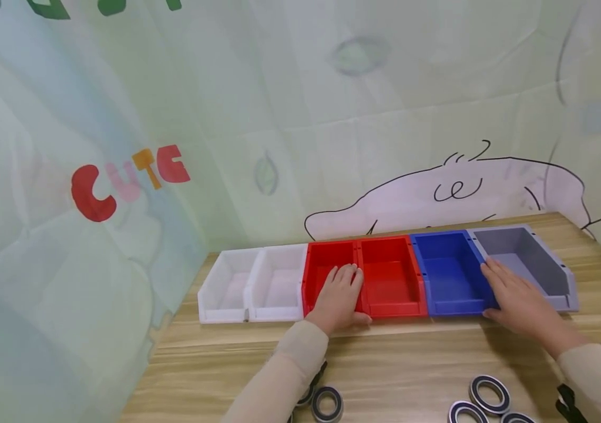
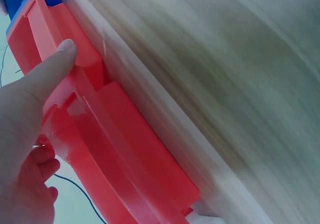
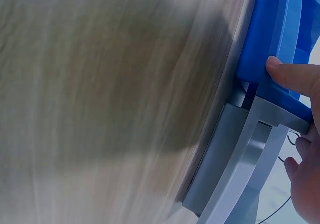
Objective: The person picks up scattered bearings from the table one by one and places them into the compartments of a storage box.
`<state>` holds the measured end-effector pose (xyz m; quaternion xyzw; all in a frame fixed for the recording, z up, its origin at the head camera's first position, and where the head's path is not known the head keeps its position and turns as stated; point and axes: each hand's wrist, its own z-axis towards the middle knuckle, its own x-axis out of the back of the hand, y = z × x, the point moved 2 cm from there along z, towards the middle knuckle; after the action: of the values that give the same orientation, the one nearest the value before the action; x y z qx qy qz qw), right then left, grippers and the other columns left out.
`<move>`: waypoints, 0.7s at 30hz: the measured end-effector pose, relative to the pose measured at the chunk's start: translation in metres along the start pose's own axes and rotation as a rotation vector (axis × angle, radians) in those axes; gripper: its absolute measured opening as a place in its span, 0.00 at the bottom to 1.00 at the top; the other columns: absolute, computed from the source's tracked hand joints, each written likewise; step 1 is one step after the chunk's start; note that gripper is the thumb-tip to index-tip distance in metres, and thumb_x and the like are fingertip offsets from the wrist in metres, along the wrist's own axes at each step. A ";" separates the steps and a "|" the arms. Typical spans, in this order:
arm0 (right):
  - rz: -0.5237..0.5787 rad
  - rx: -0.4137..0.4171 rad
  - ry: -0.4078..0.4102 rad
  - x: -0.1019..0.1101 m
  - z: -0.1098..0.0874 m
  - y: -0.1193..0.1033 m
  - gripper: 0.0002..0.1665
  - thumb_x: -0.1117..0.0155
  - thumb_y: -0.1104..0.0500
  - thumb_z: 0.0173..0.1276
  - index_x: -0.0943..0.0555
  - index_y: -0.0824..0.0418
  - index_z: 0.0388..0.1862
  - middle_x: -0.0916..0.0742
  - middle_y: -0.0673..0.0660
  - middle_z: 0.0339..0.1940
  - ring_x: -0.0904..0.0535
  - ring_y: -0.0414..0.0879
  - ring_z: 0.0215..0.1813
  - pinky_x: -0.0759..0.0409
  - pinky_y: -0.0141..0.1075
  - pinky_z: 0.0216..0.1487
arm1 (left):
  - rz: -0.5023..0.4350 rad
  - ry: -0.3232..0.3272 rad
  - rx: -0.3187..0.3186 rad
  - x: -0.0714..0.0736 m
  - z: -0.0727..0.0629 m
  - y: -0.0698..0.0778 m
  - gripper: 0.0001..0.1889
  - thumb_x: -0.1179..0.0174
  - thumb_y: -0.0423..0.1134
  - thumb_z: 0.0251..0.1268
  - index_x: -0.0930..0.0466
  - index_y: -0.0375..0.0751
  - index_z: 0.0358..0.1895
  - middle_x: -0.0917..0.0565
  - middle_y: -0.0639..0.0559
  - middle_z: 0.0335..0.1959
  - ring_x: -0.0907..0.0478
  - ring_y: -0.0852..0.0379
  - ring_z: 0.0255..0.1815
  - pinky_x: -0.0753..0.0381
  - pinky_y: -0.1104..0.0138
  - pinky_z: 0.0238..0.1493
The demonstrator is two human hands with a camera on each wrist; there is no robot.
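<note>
My left hand [image 1: 338, 296] grips the adjoining walls of the left red bin [image 1: 323, 258] and the right red bin [image 1: 391, 279]. In the left wrist view its thumb [image 2: 52, 67] lies on the front lip, with bent fingers behind. My right hand [image 1: 519, 299] holds the wall where the blue bin [image 1: 445, 273] meets the grey bin [image 1: 524, 249]. In the right wrist view that thumb [image 3: 287, 74] presses the blue bin's front, and the fingers reach over towards the grey side, partly hidden. No contents show in the visible parts of these bins.
Two white bins [image 1: 276, 285] continue the row on the left. Nearer me on the wooden table [image 1: 400, 358] lie ring bearings [image 1: 328, 404] by the left sleeve and more bearings [image 1: 489, 395] on the right. A printed cloth [image 1: 300, 129] hangs behind the row.
</note>
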<state>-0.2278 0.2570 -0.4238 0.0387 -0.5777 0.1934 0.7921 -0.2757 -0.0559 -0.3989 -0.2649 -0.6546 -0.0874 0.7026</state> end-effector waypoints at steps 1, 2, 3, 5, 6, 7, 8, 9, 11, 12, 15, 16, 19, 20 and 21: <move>0.000 0.004 0.012 0.000 -0.002 0.001 0.52 0.26 0.58 0.44 0.42 0.78 0.63 0.36 0.77 0.65 0.44 0.68 0.69 0.39 0.62 0.59 | -0.002 0.000 -0.001 0.001 0.000 0.001 0.53 0.36 0.66 0.40 0.47 0.46 0.70 0.40 0.49 0.70 0.44 0.52 0.70 0.45 0.58 0.72; -0.002 0.009 0.026 0.000 -0.003 0.002 0.52 0.26 0.58 0.43 0.41 0.78 0.63 0.36 0.77 0.65 0.44 0.68 0.69 0.39 0.62 0.58 | -0.005 -0.001 -0.003 0.001 -0.001 0.002 0.53 0.35 0.66 0.40 0.47 0.46 0.70 0.40 0.49 0.70 0.45 0.52 0.70 0.45 0.58 0.72; -0.004 0.016 0.039 0.000 -0.005 0.002 0.52 0.25 0.59 0.43 0.41 0.78 0.63 0.36 0.77 0.65 0.44 0.68 0.69 0.38 0.62 0.58 | -0.009 0.000 -0.005 0.001 -0.001 0.003 0.52 0.35 0.66 0.40 0.47 0.47 0.70 0.40 0.50 0.70 0.45 0.52 0.70 0.45 0.58 0.72; -0.006 0.023 0.060 0.000 -0.009 0.003 0.53 0.25 0.59 0.42 0.41 0.78 0.63 0.35 0.77 0.65 0.45 0.67 0.69 0.38 0.62 0.57 | -0.013 0.006 -0.011 0.002 -0.001 0.004 0.52 0.36 0.66 0.41 0.47 0.47 0.70 0.40 0.50 0.69 0.44 0.52 0.70 0.44 0.58 0.72; -0.009 0.025 0.070 0.001 -0.010 0.004 0.53 0.25 0.59 0.42 0.41 0.78 0.63 0.35 0.77 0.64 0.45 0.67 0.69 0.38 0.62 0.57 | -0.012 0.008 -0.014 0.002 -0.001 0.005 0.52 0.36 0.67 0.41 0.46 0.47 0.69 0.40 0.50 0.69 0.44 0.52 0.70 0.44 0.58 0.72; -0.009 0.028 0.075 0.001 -0.011 0.004 0.53 0.25 0.59 0.42 0.41 0.78 0.63 0.35 0.77 0.65 0.46 0.67 0.70 0.38 0.61 0.57 | -0.010 0.012 -0.017 0.002 -0.002 0.006 0.51 0.36 0.67 0.41 0.46 0.47 0.69 0.39 0.50 0.69 0.44 0.53 0.69 0.44 0.58 0.71; -0.009 0.030 0.078 0.001 -0.013 0.005 0.53 0.25 0.59 0.42 0.41 0.78 0.63 0.35 0.77 0.65 0.46 0.66 0.70 0.38 0.61 0.57 | -0.008 0.014 -0.020 0.002 -0.002 0.007 0.51 0.36 0.67 0.41 0.46 0.47 0.69 0.39 0.50 0.69 0.43 0.53 0.69 0.43 0.58 0.71; -0.008 0.033 0.080 0.001 -0.014 0.005 0.53 0.25 0.60 0.42 0.41 0.78 0.63 0.35 0.77 0.65 0.47 0.66 0.71 0.38 0.61 0.57 | -0.006 0.012 -0.021 0.002 -0.003 0.008 0.51 0.36 0.67 0.41 0.46 0.47 0.69 0.39 0.50 0.69 0.43 0.53 0.69 0.43 0.58 0.71; -0.003 0.035 0.082 0.001 -0.016 0.005 0.53 0.26 0.60 0.42 0.42 0.78 0.63 0.36 0.77 0.65 0.49 0.64 0.72 0.39 0.61 0.58 | -0.005 0.009 -0.023 0.003 -0.005 0.009 0.52 0.36 0.67 0.40 0.46 0.47 0.69 0.39 0.50 0.69 0.43 0.53 0.69 0.43 0.58 0.71; 0.000 0.032 0.080 0.001 -0.017 0.005 0.53 0.26 0.60 0.43 0.42 0.78 0.64 0.36 0.76 0.65 0.51 0.63 0.73 0.40 0.61 0.59 | -0.004 0.005 -0.025 0.003 -0.005 0.010 0.52 0.36 0.67 0.40 0.46 0.47 0.69 0.39 0.50 0.69 0.43 0.53 0.69 0.43 0.58 0.71; 0.010 0.022 0.073 0.002 -0.021 0.006 0.53 0.27 0.59 0.44 0.43 0.78 0.65 0.38 0.76 0.66 0.55 0.61 0.74 0.41 0.61 0.60 | -0.002 0.001 -0.032 0.004 -0.006 0.013 0.52 0.35 0.67 0.40 0.46 0.47 0.69 0.39 0.50 0.68 0.43 0.53 0.69 0.43 0.58 0.71; 0.014 0.017 0.069 0.002 -0.022 0.007 0.53 0.27 0.59 0.45 0.44 0.77 0.65 0.38 0.76 0.67 0.56 0.61 0.75 0.42 0.61 0.60 | 0.000 0.005 -0.036 0.004 -0.007 0.014 0.52 0.35 0.67 0.40 0.45 0.48 0.69 0.39 0.51 0.68 0.43 0.53 0.69 0.43 0.58 0.71; 0.020 0.006 0.068 0.002 -0.025 0.008 0.53 0.27 0.60 0.45 0.44 0.77 0.66 0.39 0.75 0.68 0.57 0.60 0.75 0.43 0.62 0.61 | 0.010 0.023 -0.048 0.005 -0.007 0.016 0.50 0.35 0.67 0.39 0.43 0.49 0.67 0.37 0.51 0.67 0.42 0.54 0.67 0.42 0.58 0.71; 0.021 0.008 0.072 0.002 -0.026 0.008 0.53 0.27 0.60 0.45 0.44 0.77 0.66 0.39 0.75 0.68 0.57 0.60 0.75 0.43 0.62 0.62 | 0.014 0.028 -0.051 0.005 -0.007 0.016 0.49 0.35 0.67 0.39 0.43 0.50 0.66 0.37 0.52 0.66 0.41 0.54 0.67 0.41 0.59 0.71; 0.018 0.010 0.078 0.002 -0.027 0.008 0.53 0.27 0.60 0.45 0.44 0.77 0.66 0.39 0.75 0.68 0.56 0.61 0.75 0.44 0.62 0.62 | 0.016 0.033 -0.053 0.006 -0.007 0.017 0.49 0.35 0.67 0.39 0.42 0.50 0.66 0.37 0.52 0.66 0.41 0.55 0.67 0.41 0.59 0.70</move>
<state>-0.2057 0.2729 -0.4319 0.0300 -0.5458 0.2051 0.8119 -0.2608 -0.0437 -0.3977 -0.2871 -0.6385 -0.1034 0.7066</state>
